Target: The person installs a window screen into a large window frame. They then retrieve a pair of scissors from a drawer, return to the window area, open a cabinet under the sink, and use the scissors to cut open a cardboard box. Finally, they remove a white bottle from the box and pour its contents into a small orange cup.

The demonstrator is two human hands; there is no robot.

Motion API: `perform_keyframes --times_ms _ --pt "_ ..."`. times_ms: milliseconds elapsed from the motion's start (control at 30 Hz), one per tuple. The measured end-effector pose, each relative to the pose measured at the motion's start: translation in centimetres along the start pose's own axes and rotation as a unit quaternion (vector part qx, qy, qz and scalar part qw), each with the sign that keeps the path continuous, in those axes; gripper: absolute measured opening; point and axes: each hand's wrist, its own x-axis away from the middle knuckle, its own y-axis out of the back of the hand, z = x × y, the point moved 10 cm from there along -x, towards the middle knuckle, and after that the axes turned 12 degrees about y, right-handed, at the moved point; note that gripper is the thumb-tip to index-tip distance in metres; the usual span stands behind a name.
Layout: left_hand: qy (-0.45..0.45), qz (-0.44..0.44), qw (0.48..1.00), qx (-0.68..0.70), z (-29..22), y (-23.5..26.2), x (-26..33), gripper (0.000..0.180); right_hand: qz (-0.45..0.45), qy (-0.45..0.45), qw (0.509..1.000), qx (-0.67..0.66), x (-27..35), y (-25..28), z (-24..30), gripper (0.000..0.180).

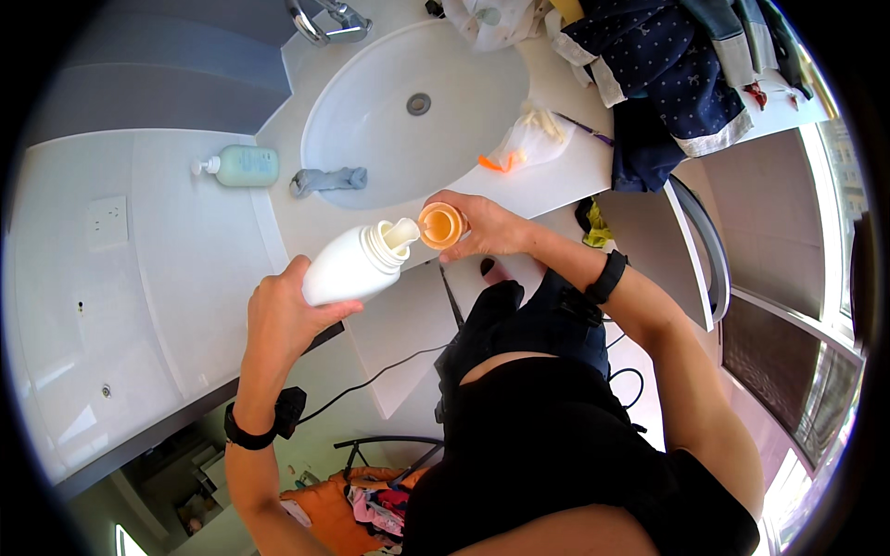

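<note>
My left hand [287,301] is wrapped round a white plastic bottle [348,267], tilted so that its uncapped spout points right. In my right hand [491,225] is an orange cap [443,225], its hollow side turned toward the spout. Spout and cap are very close together, just in front of the sink's near rim. Whether they touch, and whether any liquid flows between them, I cannot make out.
Beyond my hands lies the white oval sink [334,102], with a grey sock [329,180] over its rim. Around it are a chrome faucet [326,26], a pale green pump bottle [243,166], a clear plastic bag [542,134] and piled dark clothes [658,65]. A cable [371,378] hangs near my left wrist.
</note>
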Motion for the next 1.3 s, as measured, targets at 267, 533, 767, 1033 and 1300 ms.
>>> perform_keyframes --times_ms 267,533,767,1033,1300 --pt "-0.026 -0.004 1.0 -0.005 -0.15 0.01 -0.07 0.055 0.001 -0.003 1.0 -0.001 -0.13 -0.13 0.02 0.056" --pt "-0.017 0.005 1.0 -0.012 0.28 -0.27 -0.35 0.055 0.002 -0.013 1.0 0.018 -0.22 -0.13 -0.16 0.057" --pt "0.0 0.013 1.0 -0.009 0.54 -0.39 -0.45 0.055 0.007 -0.015 1.0 0.017 -0.35 -0.26 -0.44 0.059" --pt "-0.019 0.006 0.999 -0.03 0.39 -0.39 -0.47 0.056 0.013 -0.017 1.0 0.005 -0.42 -0.54 -0.55 0.06" --pt "-0.022 0.01 0.999 -0.021 0.64 -0.48 -0.47 0.056 0.005 -0.016 1.0 -0.02 -0.53 -0.74 -0.56 0.059"
